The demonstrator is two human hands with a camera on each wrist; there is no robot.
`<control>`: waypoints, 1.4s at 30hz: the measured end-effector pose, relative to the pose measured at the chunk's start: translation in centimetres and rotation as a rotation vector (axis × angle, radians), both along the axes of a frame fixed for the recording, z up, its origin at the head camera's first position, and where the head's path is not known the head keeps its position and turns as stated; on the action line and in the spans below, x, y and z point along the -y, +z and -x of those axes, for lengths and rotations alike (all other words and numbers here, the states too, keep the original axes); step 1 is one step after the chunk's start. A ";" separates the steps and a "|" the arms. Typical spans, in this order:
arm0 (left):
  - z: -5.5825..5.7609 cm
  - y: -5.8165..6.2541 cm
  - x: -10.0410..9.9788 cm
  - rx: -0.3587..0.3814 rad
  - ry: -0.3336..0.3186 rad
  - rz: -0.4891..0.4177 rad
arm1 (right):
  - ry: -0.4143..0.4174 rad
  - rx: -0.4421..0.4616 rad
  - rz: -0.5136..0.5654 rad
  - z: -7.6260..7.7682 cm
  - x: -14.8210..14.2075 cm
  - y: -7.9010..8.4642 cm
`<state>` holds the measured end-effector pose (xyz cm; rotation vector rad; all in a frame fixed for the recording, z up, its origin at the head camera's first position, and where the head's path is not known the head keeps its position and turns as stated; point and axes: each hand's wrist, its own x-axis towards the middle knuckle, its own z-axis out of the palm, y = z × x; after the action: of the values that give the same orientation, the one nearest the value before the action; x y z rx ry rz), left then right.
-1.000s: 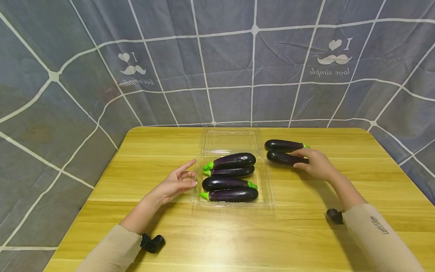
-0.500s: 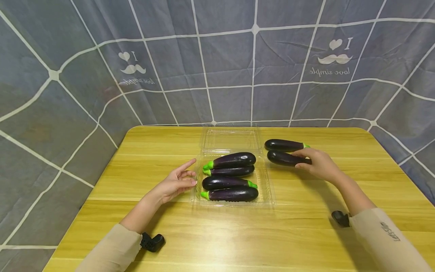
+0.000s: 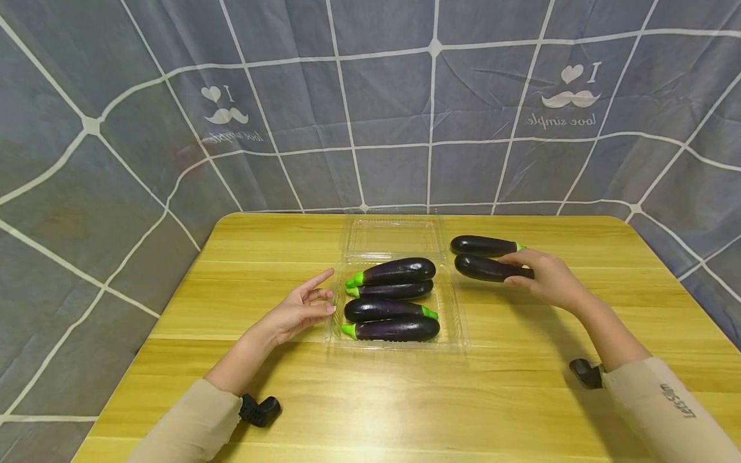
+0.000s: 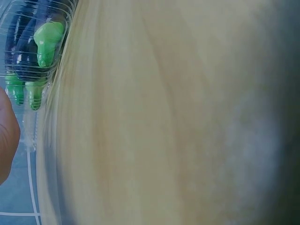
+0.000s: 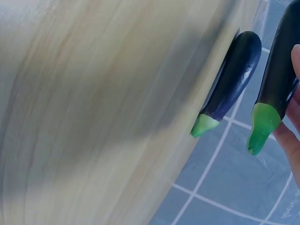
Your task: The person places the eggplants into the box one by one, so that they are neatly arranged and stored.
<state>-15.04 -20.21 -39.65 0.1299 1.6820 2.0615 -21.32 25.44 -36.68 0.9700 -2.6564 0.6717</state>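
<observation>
My right hand grips a dark purple eggplant between thumb and fingers, at the right of the clear plastic box. The right wrist view shows this eggplant raised off the wood, its green stem pointing down. Another eggplant lies on the table just behind it. Several eggplants lie side by side in the open box, stems facing both ways. At the box's left wall is my left hand, index finger extended and the others loosely bent, holding nothing. Only its edge appears in the left wrist view.
The box's clear lid is folded back toward the far edge of the wooden table. A grey curtain with white lines hangs behind and around the table. Black devices are fixed at both sleeve cuffs.
My right hand has shifted slightly right and toward me with the eggplant, which has come up a little from the table. The left hand and the box stay in place.
</observation>
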 end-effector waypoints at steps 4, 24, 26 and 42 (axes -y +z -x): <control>0.0 0.1 0.0 -0.001 -0.002 0.000 | 0.012 -0.017 0.000 -0.2 0.3 0.3; 0.0 0.0 0.1 -0.007 -0.007 -0.005 | 0.085 -0.074 0.019 -0.9 1.6 1.3; -0.1 0.0 0.1 -0.009 -0.008 -0.002 | 0.096 -0.078 0.022 -0.9 1.7 1.4; 0.0 0.0 0.1 -0.011 -0.009 0.004 | 0.148 -0.074 0.001 -1.2 3.5 2.0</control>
<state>-14.99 -20.29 -39.66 0.1470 1.6888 2.0547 -20.07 21.91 -34.71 1.1769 -2.5387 0.6535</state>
